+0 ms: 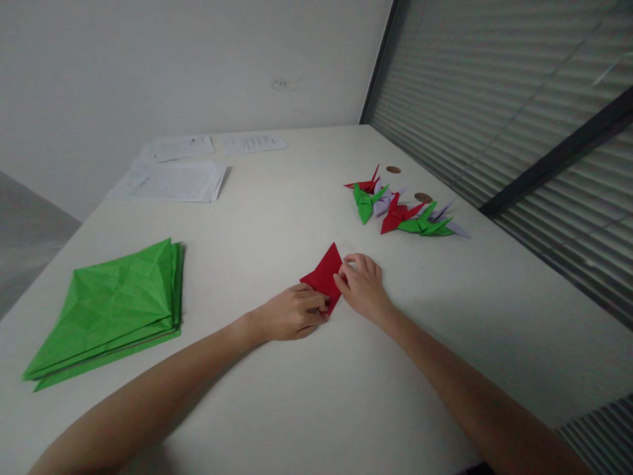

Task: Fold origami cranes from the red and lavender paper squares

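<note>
L hand [297, 313]: fingers curled, tips on near-L part of red folded paper [327, 272]; can't tell if pinched or just pressed. R hand [363, 287]: thumb + index narrow at paper's R edge, grip unclear. Paper flat-ish on table [277, 402], betw. both hands.
Risk (judgemt): crooked crease if L fingers let paper slip; tear poss. if R pulls vs. L hold.
Far tip points away from hands; long axis approx. front-to-back, near end partly under L.
Green paper stack [119, 284] L of L hand; paper cranes [394, 216] beyond R hand.
</note>
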Tool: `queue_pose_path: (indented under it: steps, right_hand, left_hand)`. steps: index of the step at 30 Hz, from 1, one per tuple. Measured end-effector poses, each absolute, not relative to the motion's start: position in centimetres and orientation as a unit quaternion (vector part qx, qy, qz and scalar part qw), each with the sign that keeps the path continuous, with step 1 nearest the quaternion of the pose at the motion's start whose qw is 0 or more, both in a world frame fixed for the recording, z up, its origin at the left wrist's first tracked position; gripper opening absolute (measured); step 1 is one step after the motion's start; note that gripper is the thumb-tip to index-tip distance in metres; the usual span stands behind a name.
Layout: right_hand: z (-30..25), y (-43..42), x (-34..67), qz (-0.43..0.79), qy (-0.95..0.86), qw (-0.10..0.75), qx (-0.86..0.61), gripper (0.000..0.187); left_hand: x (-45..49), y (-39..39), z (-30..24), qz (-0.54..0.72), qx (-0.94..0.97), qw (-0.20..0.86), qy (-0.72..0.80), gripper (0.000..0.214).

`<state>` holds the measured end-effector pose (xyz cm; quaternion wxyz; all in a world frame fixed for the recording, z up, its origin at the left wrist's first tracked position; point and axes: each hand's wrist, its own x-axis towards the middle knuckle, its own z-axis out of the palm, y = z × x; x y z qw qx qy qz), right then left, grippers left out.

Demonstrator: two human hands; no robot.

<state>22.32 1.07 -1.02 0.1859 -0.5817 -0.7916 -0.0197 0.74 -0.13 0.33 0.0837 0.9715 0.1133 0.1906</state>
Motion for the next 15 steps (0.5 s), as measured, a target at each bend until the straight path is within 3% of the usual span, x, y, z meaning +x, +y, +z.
queue_pose_path:
  steps: [15]
  right_hand:
    - [-0.81, 0.96, 22.1, -0.033, -0.786, 0.176, -0.592, 0.018]
  left_hand:
    - [0.56, 0.34, 0.26, 0.205, 0.952, 0.191, 0.124, 0.022]
